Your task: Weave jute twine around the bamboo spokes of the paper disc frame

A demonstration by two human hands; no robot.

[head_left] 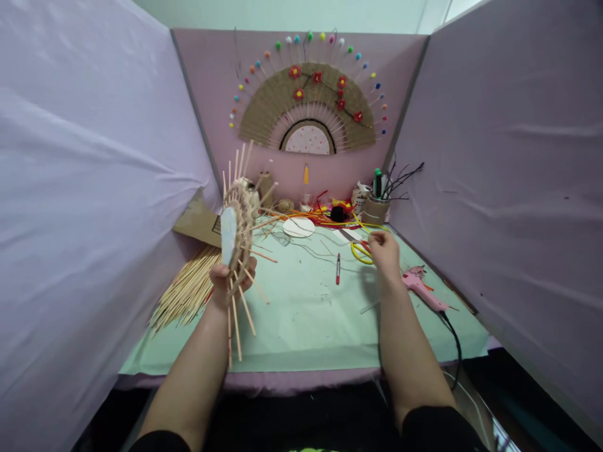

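My left hand (230, 276) grips the lower rim of a round woven piece (243, 229) and holds it up on edge, turned sideways to me. Its center is a pale disc (228, 235), wrapped by braided brown cord, with several thin wooden sticks radiating outward. On the right, my right hand (385, 251) is closed at the handles of yellow-and-red scissors (362, 253), whose blades point away to the left. The fingertips are partly hidden behind the hand. A red marker (338, 269) lies left of this hand, and a pink glue gun (424, 292) lies to its right.
A bundle of thin sticks (186, 290) and a cardboard piece (200, 216) lie at left. Toward the back are a white oval (298, 227), colored pipe cleaners (325, 220) and a can of markers and twigs (375, 208). A decorated fan (308, 103) hangs behind; fabric walls flank both sides.
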